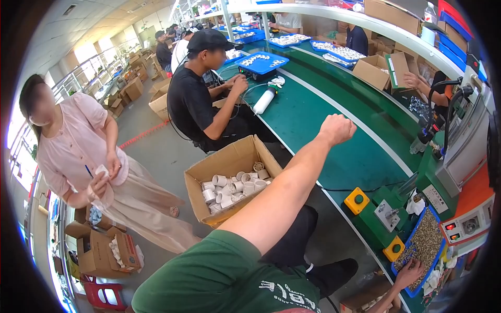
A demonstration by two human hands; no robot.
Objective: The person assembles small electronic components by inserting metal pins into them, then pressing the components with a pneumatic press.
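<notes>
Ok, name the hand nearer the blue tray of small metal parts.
Right: the right hand is at the blue tray, fingers among the small metal parts. The left hand, in a fist, is farther away, above the green workbench.

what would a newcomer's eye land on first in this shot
Probably the bare left arm, stretching through the middle to a curled left hand above the green bench. Just left of that arm, an open cardboard box holds many white pieces. At lower right, the right hand reaches into a blue tray heaped with small brownish parts.
</notes>
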